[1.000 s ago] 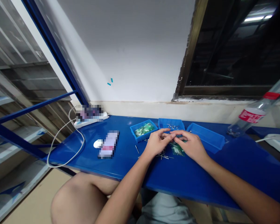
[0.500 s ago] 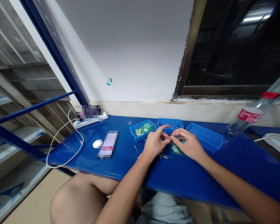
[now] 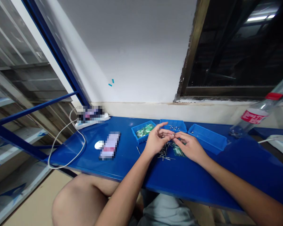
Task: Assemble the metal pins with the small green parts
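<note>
The bench top [image 3: 193, 185] in front of you has a smooth, glossy blue finish, and the three shallow trays [image 3: 207, 139] look like moulded blue plastic with a soft sheen. The thin pins [image 3: 164, 153] scattered before you are bright bare metal, the green pieces [image 3: 145, 131] in the leftmost tray shine like plastic film, the bottle [image 3: 252, 121] is clear glossy plastic, and the wall [image 3: 122, 53] is matt paint.

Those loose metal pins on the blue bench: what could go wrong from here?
The loose metal pins lie right under the left hand and right hand, so a wrist might scatter them or an end might prick skin. Some could also roll off the blue bench.
</note>
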Demonstrator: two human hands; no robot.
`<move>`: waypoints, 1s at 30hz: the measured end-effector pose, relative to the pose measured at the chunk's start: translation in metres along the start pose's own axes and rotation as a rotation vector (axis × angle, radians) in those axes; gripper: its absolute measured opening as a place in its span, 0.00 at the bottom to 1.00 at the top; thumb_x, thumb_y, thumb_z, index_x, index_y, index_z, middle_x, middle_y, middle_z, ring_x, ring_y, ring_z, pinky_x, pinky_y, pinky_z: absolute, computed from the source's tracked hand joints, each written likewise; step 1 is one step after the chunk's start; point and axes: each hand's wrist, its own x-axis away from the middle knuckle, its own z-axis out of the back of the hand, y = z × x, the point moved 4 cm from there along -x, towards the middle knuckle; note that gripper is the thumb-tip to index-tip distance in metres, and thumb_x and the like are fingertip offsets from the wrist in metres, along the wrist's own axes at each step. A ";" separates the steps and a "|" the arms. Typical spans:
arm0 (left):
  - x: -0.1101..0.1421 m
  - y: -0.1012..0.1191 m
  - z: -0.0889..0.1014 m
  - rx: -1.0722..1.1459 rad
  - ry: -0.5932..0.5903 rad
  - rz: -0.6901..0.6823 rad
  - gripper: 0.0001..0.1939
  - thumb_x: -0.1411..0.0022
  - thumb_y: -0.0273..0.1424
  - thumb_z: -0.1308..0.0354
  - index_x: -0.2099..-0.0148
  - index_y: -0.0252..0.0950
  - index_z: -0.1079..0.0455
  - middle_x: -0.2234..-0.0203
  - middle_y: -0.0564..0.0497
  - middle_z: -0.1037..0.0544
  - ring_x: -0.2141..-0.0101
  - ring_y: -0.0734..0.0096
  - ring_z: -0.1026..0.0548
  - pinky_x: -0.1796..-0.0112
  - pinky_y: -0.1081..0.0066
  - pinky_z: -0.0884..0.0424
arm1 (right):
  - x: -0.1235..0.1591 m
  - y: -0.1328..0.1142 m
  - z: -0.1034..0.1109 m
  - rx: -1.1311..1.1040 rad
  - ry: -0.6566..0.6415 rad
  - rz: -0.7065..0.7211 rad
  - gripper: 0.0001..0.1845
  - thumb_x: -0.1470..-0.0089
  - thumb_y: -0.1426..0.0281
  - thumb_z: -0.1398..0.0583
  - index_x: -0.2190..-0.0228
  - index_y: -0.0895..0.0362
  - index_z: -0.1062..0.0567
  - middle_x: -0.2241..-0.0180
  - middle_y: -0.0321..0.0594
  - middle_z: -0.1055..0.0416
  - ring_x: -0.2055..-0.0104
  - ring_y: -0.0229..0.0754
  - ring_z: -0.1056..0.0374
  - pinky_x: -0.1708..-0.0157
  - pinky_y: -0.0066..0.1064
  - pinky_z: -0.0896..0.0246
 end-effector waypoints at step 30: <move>0.007 0.005 0.007 -0.619 0.084 -0.138 0.20 0.29 0.30 0.42 0.37 0.38 0.31 0.57 0.46 0.16 0.60 0.64 0.18 0.59 0.67 0.23 | 0.000 0.019 0.020 0.586 -0.230 0.163 0.15 0.38 0.58 0.36 0.54 0.50 0.17 0.56 0.46 0.18 0.50 0.57 0.25 0.46 0.50 0.31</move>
